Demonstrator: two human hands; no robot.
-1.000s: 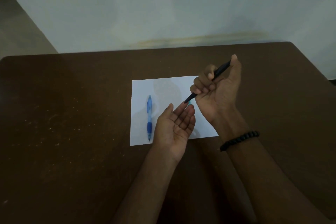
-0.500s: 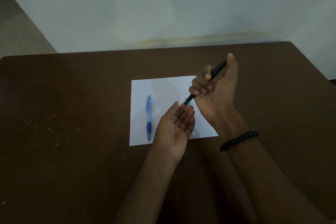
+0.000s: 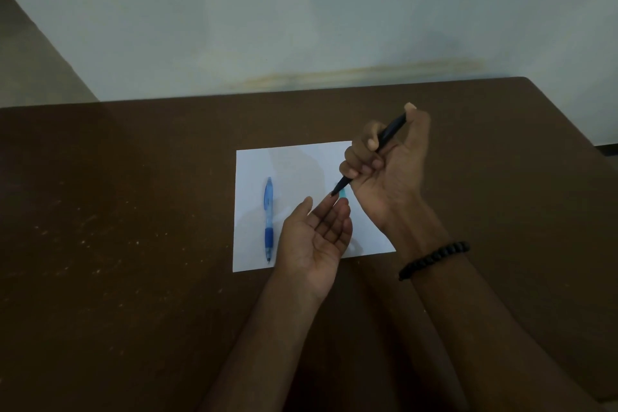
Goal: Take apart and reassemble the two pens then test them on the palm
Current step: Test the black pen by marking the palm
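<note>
A black pen is gripped in my right hand, fingers curled round its barrel and the thumb at its top end. Its tip points down and left, just above the fingertips of my left hand. My left hand is held palm up over the white sheet of paper, fingers relaxed and holding nothing. A blue pen lies lengthwise on the left part of the sheet, tip toward me. A small teal piece shows on the paper behind the black pen's tip.
The paper lies in the middle of a dark brown table. A pale wall rises right behind the table's far edge. A black bead bracelet circles my right wrist.
My right thumb has bent down onto the top end of the black pen. The pen's tip has drifted slightly up from my left fingertips. The blue pen has not moved.
</note>
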